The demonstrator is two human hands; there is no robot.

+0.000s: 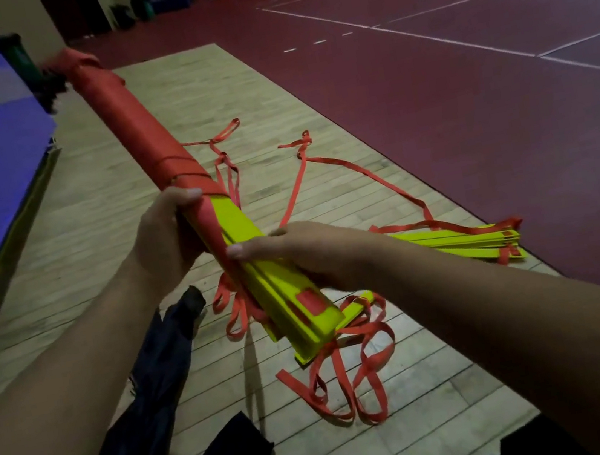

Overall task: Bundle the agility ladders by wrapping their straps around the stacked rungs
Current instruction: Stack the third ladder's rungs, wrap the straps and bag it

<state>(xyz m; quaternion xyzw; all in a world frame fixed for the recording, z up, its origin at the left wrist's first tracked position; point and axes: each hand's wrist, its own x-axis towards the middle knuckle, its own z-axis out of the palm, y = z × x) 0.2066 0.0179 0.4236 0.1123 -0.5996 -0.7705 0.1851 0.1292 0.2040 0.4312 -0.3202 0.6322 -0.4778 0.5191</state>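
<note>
I had the left hand (162,234) curled round the red sleeve (130,124) and the right hand (295,254) gripping the stacked rungs (286,297), held above the floor (151,105). The straps (356,380) trailed loose. I judged that wrapping them round came next.

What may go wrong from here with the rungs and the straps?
The red straps hang in loose loops under the yellow rung stack and may knot or snag while being wrapped. The rung ends sit unevenly, so rungs may slip out between the left hand and the right hand.
</note>
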